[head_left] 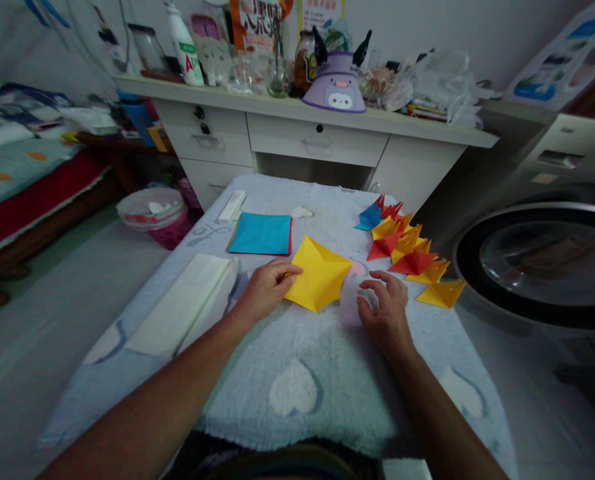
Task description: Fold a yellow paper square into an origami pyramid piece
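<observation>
A yellow sheet of origami paper [320, 275], creased and turned cornerwise, is in front of me over the cloth-covered table. My left hand [267, 290] pinches its left corner between thumb and fingers. To the right of the sheet, my right hand [386, 310] is apart from it, fingers curved and spread with nothing in them. Behind the left hand lies a stack of square paper [261, 233], blue on top with red edges showing. Folded paper figures [412, 253] in yellow, red and blue stand in rows beyond my right hand.
A long folded white paper [182, 307] and a small white box [232, 207] lie on the table's left side. A white cabinet [317, 137] with a crowded top stands behind. A washing machine [537, 253] is at right, a pink bin [160, 220] at left.
</observation>
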The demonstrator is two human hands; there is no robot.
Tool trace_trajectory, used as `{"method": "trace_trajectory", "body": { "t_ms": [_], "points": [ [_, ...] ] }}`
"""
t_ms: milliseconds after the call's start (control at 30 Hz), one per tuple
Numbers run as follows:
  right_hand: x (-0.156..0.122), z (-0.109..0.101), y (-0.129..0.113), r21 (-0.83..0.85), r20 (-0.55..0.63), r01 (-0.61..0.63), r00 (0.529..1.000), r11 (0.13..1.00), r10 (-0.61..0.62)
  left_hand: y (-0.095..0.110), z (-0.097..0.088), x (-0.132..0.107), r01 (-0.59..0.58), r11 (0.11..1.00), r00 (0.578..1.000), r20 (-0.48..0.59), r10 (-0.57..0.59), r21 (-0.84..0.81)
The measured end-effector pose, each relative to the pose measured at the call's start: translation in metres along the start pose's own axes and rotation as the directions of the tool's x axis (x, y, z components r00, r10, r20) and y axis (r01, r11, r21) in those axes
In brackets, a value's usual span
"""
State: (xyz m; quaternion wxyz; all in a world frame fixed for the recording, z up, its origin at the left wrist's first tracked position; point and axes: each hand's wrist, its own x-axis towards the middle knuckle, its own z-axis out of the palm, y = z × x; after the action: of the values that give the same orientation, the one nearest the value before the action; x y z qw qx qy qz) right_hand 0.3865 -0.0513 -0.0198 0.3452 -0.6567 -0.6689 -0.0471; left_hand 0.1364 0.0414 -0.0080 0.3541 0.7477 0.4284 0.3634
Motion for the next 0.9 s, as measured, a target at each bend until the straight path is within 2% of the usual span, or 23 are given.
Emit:
{"method": "trace_trajectory", "body": {
  "t_ms": [100, 233, 367, 500, 733, 900],
  "points": [
    [0.0, 0.0, -0.003, 0.112, 0.022, 0.015, 1.0, 0.994, -0.018, 0.003, 0.002, -0.001, -0.003, 1.0, 0.998, -0.056, 0.004, 0.02],
    [-0.002, 0.002, -0.008, 0.238, 0.101, 0.064, 0.991, 0.969, -0.09, 0.007, 0.004, -0.005, -0.043, 0.995, 0.998, -0.046, 0.048, 0.092],
    [-0.003, 0.004, -0.012, 0.221, 0.164, 0.158, 0.967, 0.962, -0.196, 0.012, 0.009, -0.01, -0.104, 0.986, 0.994, -0.006, 0.106, 0.13],
    [-0.002, 0.003, -0.013, 0.181, 0.193, 0.2, 0.953, 0.963, -0.235, 0.016, 0.011, -0.014, -0.141, 0.981, 0.99, 0.009, 0.141, 0.132],
    [-0.001, 0.001, -0.008, 0.166, 0.185, 0.16, 0.964, 0.973, -0.191, 0.02, 0.005, -0.016, -0.14, 0.981, 0.99, 0.033, 0.137, 0.137],
    [0.002, -0.002, -0.003, 0.156, 0.217, 0.108, 0.966, 0.982, -0.141, 0.018, -0.003, -0.015, -0.121, 0.977, 0.984, 0.15, 0.095, 0.173]
  ]
}}
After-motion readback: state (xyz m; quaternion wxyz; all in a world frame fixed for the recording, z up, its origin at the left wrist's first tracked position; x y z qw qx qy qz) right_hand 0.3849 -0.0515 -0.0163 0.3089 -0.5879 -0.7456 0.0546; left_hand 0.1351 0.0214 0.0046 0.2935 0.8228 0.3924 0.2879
